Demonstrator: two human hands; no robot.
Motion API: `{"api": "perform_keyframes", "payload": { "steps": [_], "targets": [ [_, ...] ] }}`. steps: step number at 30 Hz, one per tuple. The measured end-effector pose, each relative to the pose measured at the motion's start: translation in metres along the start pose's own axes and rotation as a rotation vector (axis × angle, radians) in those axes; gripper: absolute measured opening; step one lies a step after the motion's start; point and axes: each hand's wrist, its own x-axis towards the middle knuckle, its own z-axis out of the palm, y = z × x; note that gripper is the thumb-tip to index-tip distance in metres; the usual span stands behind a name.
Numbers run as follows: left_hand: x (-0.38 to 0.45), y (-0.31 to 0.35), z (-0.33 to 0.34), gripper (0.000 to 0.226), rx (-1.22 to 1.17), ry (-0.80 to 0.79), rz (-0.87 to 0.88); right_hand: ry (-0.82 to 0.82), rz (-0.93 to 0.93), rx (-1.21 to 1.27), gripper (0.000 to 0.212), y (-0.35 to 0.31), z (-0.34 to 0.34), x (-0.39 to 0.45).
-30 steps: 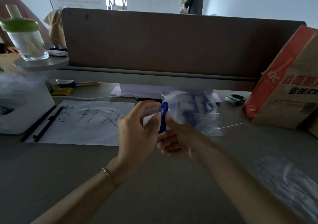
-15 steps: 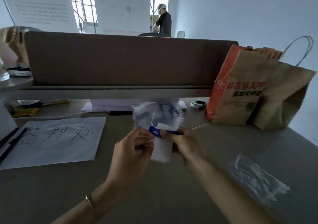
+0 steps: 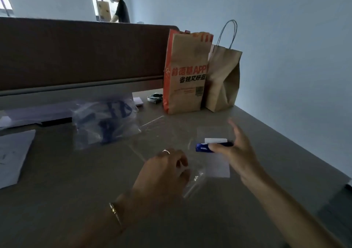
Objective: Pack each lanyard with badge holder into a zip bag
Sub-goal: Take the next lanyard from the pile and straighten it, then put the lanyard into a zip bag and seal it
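Observation:
My right hand pinches the blue top of a clear badge holder with a white card in it, just above the grey desk. To its left, my left hand has its fingers curled on the corner of a clear zip bag lying flat on the desk. A pile of clear bags holding blue lanyards lies further back on the left. I cannot make out a lanyard on the held badge holder.
Two paper bags stand at the back right, an orange-and-brown one and a plain brown one. A brown partition closes off the back. White paper lies at far left. The desk's right edge runs near my right arm.
The view swung right. Both hands came down from in front of the bag pile to the desk, and my left hand left the badge holder and took hold of a zip bag.

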Motion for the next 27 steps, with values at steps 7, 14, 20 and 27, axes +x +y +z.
{"api": "perform_keyframes", "payload": {
  "steps": [7, 14, 20, 27],
  "targets": [
    [0.012, 0.025, 0.031, 0.048, 0.373, -0.179, -0.012, -0.044, 0.162, -0.153, 0.1, 0.026, -0.046, -0.018],
    [0.018, 0.029, 0.033, 0.026, 0.366, -0.146, -0.036, -0.211, 0.285, -0.131, 0.102, 0.036, -0.057, -0.02],
    [0.016, 0.023, 0.038, 0.028, 0.286, -0.127, -0.061, -0.279, 0.346, -0.124, 0.097, 0.039, -0.053, -0.011],
    [0.013, 0.022, 0.037, 0.04, 0.287, -0.077, -0.064, -0.279, 0.333, -0.112, 0.093, 0.041, -0.051, -0.002]
  ]
}}
